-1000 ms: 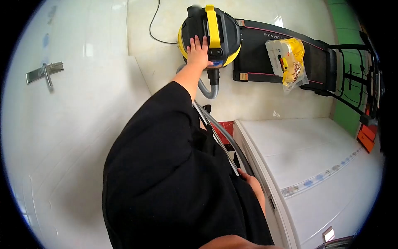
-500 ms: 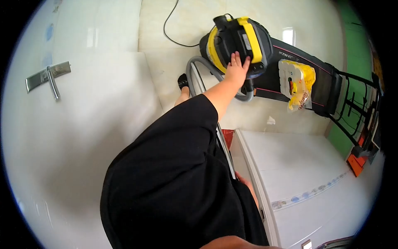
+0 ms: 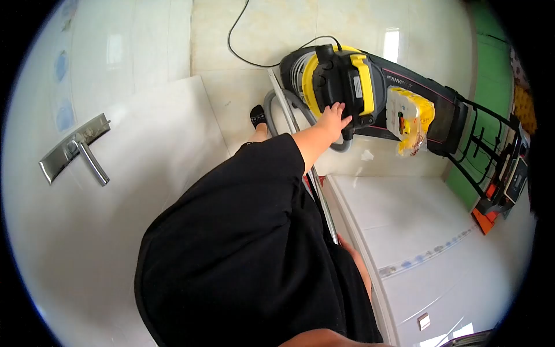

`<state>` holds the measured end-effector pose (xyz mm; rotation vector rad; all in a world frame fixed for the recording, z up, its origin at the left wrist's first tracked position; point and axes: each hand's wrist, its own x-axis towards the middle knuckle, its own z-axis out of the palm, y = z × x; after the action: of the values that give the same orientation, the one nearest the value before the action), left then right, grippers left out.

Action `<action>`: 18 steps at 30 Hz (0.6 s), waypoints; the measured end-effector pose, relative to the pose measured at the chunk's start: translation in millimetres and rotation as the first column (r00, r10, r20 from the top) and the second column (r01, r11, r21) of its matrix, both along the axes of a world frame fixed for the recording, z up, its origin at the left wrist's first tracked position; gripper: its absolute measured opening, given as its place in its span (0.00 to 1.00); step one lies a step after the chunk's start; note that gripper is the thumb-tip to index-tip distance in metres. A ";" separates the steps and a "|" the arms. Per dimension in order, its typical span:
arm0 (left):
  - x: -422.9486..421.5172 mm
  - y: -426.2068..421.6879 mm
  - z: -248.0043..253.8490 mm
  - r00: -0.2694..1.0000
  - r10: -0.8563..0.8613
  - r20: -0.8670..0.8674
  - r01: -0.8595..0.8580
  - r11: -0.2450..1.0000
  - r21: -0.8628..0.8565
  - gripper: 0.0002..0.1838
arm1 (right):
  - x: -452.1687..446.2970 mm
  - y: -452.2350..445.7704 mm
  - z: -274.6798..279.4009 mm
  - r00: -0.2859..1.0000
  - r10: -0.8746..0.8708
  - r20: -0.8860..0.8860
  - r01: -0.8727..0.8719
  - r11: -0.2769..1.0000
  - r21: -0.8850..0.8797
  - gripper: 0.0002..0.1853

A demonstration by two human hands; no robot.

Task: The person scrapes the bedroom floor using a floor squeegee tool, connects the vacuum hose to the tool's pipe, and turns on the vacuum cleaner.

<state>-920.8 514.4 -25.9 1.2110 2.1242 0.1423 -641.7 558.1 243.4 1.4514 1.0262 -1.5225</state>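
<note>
While the left hand [image 3: 330,124] rests, fingers loosely spread, on a round yellow-and-black vacuum cleaner [image 3: 340,85] at one o'clock, the right hand's [image 3: 348,250] grip is hidden.

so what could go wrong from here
The grey hose loops right beside the socked foot, so a step could catch on it.

The black cable trails loosely over the floor and might snag if the vacuum is moved.

The metal tube slants past the body, its lower end by the partly hidden right hand; if that grip is loose, which I cannot tell, it might slip.
</note>
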 end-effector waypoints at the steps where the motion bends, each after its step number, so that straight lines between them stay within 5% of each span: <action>1: 3.1 -1.3 -0.3 1.000 -0.001 0.010 0.001 1.000 -0.004 0.33 | 3.1 0.5 -12.7 1.000 0.005 -0.001 -0.005 1.000 0.000 0.36; 3: 8.3 -8.9 1.3 0.999 -0.001 0.045 0.001 1.000 0.004 0.33 | 10.9 -0.6 -48.0 0.956 0.247 -0.159 -0.240 0.969 0.058 0.35; 6: 16.7 -29.3 9.8 0.999 0.030 0.044 -0.033 0.997 0.070 0.33 | -1.8 -8.9 -93.4 0.897 0.435 -0.082 -0.430 0.900 0.071 0.35; 9: 20.2 -41.8 0.3 0.999 0.042 0.031 -0.047 0.988 0.149 0.33 | 23.2 -18.9 -155.5 0.825 0.453 -0.338 -0.405 0.891 0.204 0.36; 11: 22.1 -46.6 -5.9 0.998 0.053 0.017 -0.055 0.986 0.160 0.33 | 1.0 -29.2 -175.7 0.848 0.466 -0.254 -0.429 0.883 0.191 0.34; 13: 16.3 -49.7 -3.3 0.999 0.044 -0.001 -0.043 0.986 0.160 0.33 | -46.2 -39.2 -190.3 0.769 0.494 -0.405 -0.373 0.862 0.344 0.32; 16: 13.2 -48.1 -3.8 0.998 0.065 -0.019 -0.062 0.990 0.127 0.33 | -139.4 -52.8 -198.6 0.782 0.555 -0.285 -0.519 0.832 0.197 0.31; 17: 9.7 -47.6 -4.1 0.998 0.056 -0.026 -0.052 0.990 0.128 0.33 | -181.5 -54.7 -193.4 0.745 0.622 -0.241 -0.607 0.782 0.140 0.31; 18: 5.5 -47.7 -3.0 0.998 0.051 -0.026 -0.048 0.992 0.116 0.32 | -160.8 -60.0 -261.2 0.466 0.759 -0.455 -0.571 0.651 0.500 0.31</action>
<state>-915.3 466.7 -28.9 1.2336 2.1980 0.2744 -802.5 498.1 -17.8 0.4596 2.0214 -1.2620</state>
